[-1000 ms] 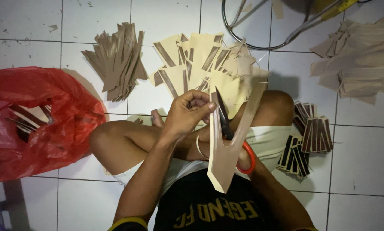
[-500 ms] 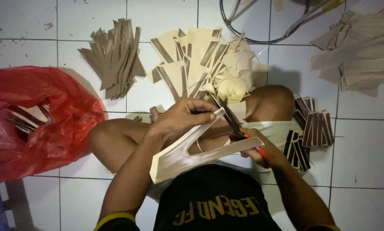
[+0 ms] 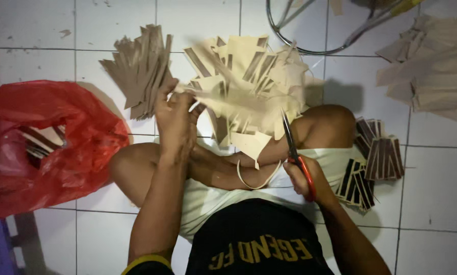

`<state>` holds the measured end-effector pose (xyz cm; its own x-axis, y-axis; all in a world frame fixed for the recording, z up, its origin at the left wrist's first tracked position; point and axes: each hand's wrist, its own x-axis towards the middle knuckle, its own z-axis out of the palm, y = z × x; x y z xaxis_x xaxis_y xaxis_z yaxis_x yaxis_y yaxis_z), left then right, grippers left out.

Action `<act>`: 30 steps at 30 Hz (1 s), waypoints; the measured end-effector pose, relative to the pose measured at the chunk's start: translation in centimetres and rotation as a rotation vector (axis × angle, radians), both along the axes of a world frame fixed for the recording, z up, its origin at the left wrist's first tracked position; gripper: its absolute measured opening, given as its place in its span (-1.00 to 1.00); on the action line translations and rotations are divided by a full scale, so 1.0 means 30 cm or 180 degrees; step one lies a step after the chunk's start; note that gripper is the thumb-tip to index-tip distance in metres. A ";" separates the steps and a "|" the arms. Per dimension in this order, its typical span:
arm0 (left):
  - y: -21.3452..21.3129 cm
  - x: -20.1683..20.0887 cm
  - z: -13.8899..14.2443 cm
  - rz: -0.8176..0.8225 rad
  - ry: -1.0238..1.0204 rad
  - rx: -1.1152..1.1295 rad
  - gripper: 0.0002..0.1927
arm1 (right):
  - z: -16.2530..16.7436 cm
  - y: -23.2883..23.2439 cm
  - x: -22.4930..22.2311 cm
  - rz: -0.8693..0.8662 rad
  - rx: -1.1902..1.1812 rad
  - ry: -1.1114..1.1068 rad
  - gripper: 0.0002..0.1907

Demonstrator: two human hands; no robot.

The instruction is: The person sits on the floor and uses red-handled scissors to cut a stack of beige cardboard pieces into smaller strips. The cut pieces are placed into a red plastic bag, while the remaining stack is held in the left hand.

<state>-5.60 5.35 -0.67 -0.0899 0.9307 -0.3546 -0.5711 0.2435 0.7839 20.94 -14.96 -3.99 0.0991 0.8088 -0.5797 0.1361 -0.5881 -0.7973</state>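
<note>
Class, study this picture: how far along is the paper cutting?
Done: cut pieces lie piled on the floor ahead, and dark-striped stacks sit beside the knee. In hand: the left hand holds a blurred cream piece; the right hand holds red-handled scissors. Left: apparently the brown sheets upper right.

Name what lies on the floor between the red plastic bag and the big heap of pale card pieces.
In the head view, a fanned pile of brown card strips lies on the white tiles between the red plastic bag and the pale card heap.
</note>
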 end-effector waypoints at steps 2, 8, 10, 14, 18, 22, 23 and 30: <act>-0.015 -0.011 -0.011 -0.0332 -0.0070 -0.0232 -0.60 | 0.014 0.003 -0.040 0.0110 0.0059 0.0036 -0.75; -0.117 0.068 -0.099 -0.1272 0.0156 -0.0179 -0.61 | 0.073 0.052 -0.142 0.0690 0.0283 0.0106 -0.80; -0.138 0.102 -0.125 -0.1268 0.0153 0.0004 -0.60 | 0.107 0.068 -0.154 0.0784 0.0404 0.0380 -0.78; -0.158 0.137 -0.130 -0.1270 0.0302 0.0429 -0.58 | 0.153 0.092 -0.164 0.0736 0.0187 0.0789 -0.76; -0.157 0.127 -0.072 -0.1486 0.0789 0.0670 -0.56 | 0.149 0.100 -0.164 0.0634 0.0125 0.1111 -0.71; -0.163 0.114 0.009 -0.1638 0.0985 0.0662 -0.58 | 0.128 0.098 -0.158 0.0510 -0.0031 0.1371 -0.74; -0.161 0.122 0.025 -0.1594 0.1074 0.0583 -0.58 | 0.127 0.096 -0.156 0.0489 0.0037 0.1475 -0.72; -0.148 0.137 0.066 -0.1684 0.1091 0.0572 -0.57 | 0.148 0.098 -0.145 0.0559 0.0166 0.1591 -0.73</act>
